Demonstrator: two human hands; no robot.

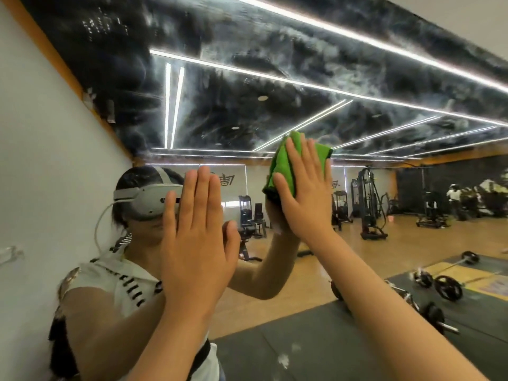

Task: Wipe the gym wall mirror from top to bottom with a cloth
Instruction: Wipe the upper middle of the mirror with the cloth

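Fingers (306,160) straight and close together, the right hand (305,193) presses a folded green cloth (283,163) flat against the wall mirror (247,92). The thumb lies straight across the cloth's lower left edge, and nothing is pinched or curled. The cloth shows above and to the left of the fingertips, with a dark hem along its right corner and its bottom. Just left of the right hand and a little lower, the left hand (198,235) is raised with its palm to the glass. Its fingers are straight and side by side, it holds nothing, and it appears to meet its own reflection. Behind the left hand the mirror shows the person's reflection, with a grey head-mounted camera unit (148,199) and a white top with dark markings. Further left of both hands, an orange frame strip (55,59) edges the mirror against a white wall (41,160). Above the hands the glass reflects a dark marbled ceiling crossed by white light strips (275,78), with hazy smears over it. To the right of the right hand the reflection shows weight machines (369,202) on a wooden floor. Below the right forearm it shows a loaded barbell (450,287) on dark floor mats (302,339). A few whitish flecks (283,358) mark the glass low down, below both hands.
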